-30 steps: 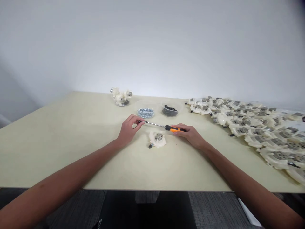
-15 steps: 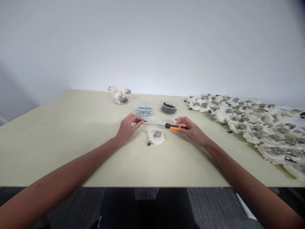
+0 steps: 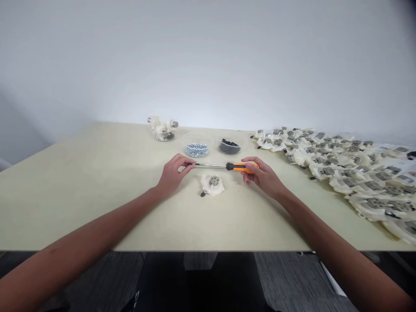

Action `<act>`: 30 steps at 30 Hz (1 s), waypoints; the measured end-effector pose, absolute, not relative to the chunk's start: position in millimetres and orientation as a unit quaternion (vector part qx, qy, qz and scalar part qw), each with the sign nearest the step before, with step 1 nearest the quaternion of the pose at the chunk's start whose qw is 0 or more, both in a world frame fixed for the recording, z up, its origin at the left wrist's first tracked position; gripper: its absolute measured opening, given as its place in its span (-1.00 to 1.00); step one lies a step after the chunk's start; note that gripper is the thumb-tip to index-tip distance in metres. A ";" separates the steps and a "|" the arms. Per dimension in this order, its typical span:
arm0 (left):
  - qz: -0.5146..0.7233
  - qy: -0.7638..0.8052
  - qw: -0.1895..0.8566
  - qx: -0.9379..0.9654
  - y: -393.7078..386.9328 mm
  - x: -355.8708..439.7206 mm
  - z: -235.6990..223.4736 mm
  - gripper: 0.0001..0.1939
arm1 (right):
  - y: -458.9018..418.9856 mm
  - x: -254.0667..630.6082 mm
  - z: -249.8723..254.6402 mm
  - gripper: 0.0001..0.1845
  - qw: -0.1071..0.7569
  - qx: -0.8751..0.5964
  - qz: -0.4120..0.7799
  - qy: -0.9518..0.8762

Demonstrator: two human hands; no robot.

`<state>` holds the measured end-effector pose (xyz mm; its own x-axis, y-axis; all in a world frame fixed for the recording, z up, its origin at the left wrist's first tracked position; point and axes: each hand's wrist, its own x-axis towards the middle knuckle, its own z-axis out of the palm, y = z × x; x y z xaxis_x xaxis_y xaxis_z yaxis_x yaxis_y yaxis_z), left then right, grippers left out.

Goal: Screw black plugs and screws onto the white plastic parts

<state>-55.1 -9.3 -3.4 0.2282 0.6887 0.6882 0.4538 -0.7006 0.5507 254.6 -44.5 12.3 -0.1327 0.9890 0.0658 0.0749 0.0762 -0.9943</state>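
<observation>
A screwdriver (image 3: 234, 166) with an orange and black handle lies almost level between my two hands. Its handle is held in my right hand (image 3: 261, 175), thumb on top and fingers around it. At the other end, my left hand (image 3: 172, 174) pinches a small dark piece (image 3: 191, 164) at the tip; the fingertips partly hide it, so its kind is unclear. Below the shaft, on the table, sits a cream plastic housing (image 3: 212, 185) with a round grey motor-like part on it and a small black piece at its lower left. Neither hand touches it.
Behind my hands stand a clear bowl of silvery screws (image 3: 196, 150) and a clear bowl of black parts (image 3: 229, 146). Several cream assemblies (image 3: 163, 129) are piled at the back left. Many similar housings (image 3: 349, 173) cover the right side of the table (image 3: 81, 173).
My right hand has shifted its hold, with the thumb now across the screwdriver handle. The handle end has risen slightly, so the shaft is more level. My left hand keeps its pinch.
</observation>
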 end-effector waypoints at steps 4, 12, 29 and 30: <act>0.495 0.371 0.104 0.779 -10.2 -55.2 -3.9 -0.86 | -43.9 256.0 11.8 -0.66 0.460 -0.449 0.521 -0.563; 0.502 0.365 0.098 0.778 -12.0 -54.9 -2.3 -0.85 | -44.0 256.1 12.3 -0.62 0.446 -0.485 0.489 -0.571; 0.501 0.381 0.131 0.766 -15.7 -52.9 -1.0 -0.88 | -47.7 254.0 21.6 -0.61 0.477 -0.484 0.482 -0.553; 0.503 0.380 0.133 0.765 -15.9 -52.6 -0.8 -0.88 | -47.9 253.9 21.7 -0.60 0.468 -0.493 0.477 -0.557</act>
<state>-52.6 -15.9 -0.8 0.2043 0.7151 0.6685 0.4482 -0.6754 0.5855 253.9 -47.9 21.7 -0.0757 0.9958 0.0506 0.1036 0.0583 -0.9929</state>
